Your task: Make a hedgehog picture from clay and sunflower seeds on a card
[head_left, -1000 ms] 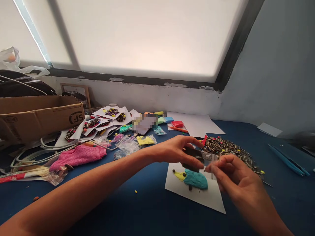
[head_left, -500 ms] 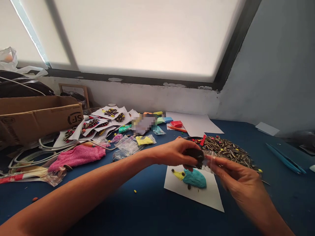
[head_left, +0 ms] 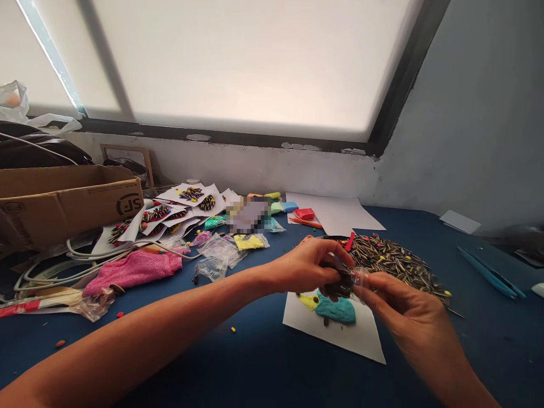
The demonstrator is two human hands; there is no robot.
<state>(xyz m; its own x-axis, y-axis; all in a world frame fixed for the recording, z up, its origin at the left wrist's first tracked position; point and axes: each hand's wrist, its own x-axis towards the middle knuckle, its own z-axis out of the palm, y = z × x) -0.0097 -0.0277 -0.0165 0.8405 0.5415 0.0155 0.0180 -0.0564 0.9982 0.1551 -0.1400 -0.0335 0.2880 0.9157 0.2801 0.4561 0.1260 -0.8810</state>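
Blackish packet [head_left: 342,287]: we clamp its dark bulk in our left hand [head_left: 305,266] and pinch its clear plastic end [head_left: 361,277] with our right hand [head_left: 406,306], presumably to steady it, above the turquoise-and-yellow figure [head_left: 337,311] on the white sheet [head_left: 335,336].

From my end I'm seeing a dark lump [head_left: 339,288] held midair, clear plastic bag [head_left: 361,276] bunched at its right side, can't tell how much is inside.

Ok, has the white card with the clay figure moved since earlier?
No, the white card shows no shift against the yellow bit on the table.
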